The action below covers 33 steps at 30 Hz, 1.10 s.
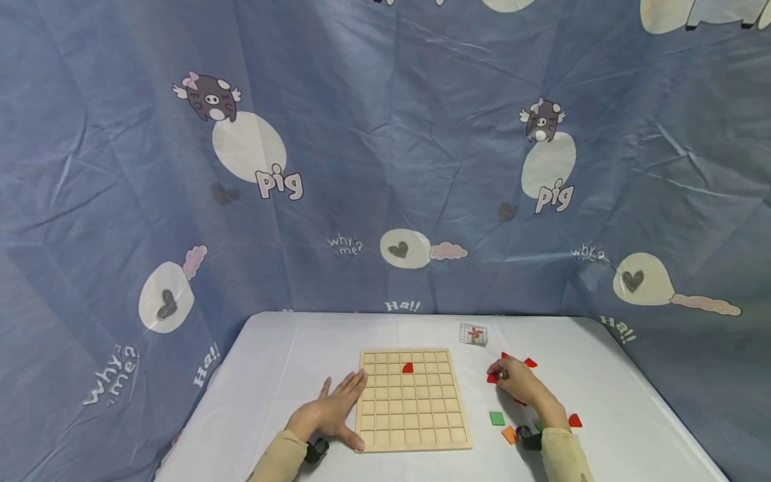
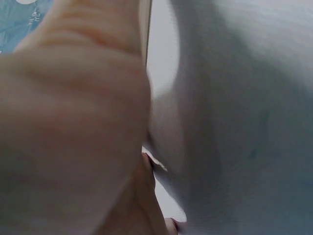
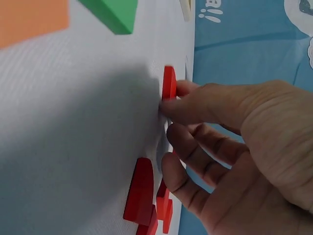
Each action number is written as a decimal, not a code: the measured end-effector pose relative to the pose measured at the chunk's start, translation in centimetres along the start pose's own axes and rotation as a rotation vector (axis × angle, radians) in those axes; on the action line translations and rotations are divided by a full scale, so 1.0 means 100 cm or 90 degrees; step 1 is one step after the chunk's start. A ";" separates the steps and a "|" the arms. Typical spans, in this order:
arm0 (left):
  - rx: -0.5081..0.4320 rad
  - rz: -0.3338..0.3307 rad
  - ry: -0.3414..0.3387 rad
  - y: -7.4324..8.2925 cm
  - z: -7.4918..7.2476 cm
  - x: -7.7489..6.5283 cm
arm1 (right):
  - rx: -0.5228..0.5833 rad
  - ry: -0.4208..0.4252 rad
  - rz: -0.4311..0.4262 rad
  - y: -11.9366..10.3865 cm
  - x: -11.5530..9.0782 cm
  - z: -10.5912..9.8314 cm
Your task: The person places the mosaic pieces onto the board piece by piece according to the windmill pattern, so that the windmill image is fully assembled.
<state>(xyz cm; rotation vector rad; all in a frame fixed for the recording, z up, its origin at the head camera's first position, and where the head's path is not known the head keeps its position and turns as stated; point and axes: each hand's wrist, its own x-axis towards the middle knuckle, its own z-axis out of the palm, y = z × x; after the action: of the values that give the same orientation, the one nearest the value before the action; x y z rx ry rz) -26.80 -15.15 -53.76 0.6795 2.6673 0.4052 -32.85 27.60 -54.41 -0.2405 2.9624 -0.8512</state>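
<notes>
A wooden grid board (image 1: 415, 420) lies on the white table, with one red quarter-round piece (image 1: 407, 368) in a cell of its second row from the back. My left hand (image 1: 334, 410) rests spread along the board's left edge, its fingers straight and the thumb at the near corner. Right of the board, my right hand (image 1: 523, 383) pinches a red piece (image 3: 168, 82) between thumb and forefinger, close to the tabletop. Its other fingers are loosely bent. More red pieces (image 3: 140, 191) lie under and beside that hand. The left wrist view mostly shows skin and shadowed cloth.
A small printed card (image 1: 474, 334) with a red figure on a grid lies behind the pieces. Green (image 1: 496, 418) and orange (image 1: 509, 434) squares are near the right wrist. One red piece (image 1: 575, 420) lies farther right. A blue patterned curtain (image 1: 361, 167) hangs behind the table.
</notes>
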 end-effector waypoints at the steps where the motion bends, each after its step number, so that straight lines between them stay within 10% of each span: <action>1: 0.000 0.000 0.000 0.000 0.000 0.000 | 0.003 0.001 -0.004 0.000 0.000 0.000; 33: -0.001 0.005 0.005 -0.001 0.000 0.000 | 0.008 0.000 0.082 -0.005 -0.004 -0.006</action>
<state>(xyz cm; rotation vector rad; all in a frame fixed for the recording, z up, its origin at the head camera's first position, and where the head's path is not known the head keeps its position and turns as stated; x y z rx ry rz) -26.86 -15.17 -53.78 0.6891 2.6720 0.4126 -32.39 27.52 -53.64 -0.0479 2.9334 -0.8540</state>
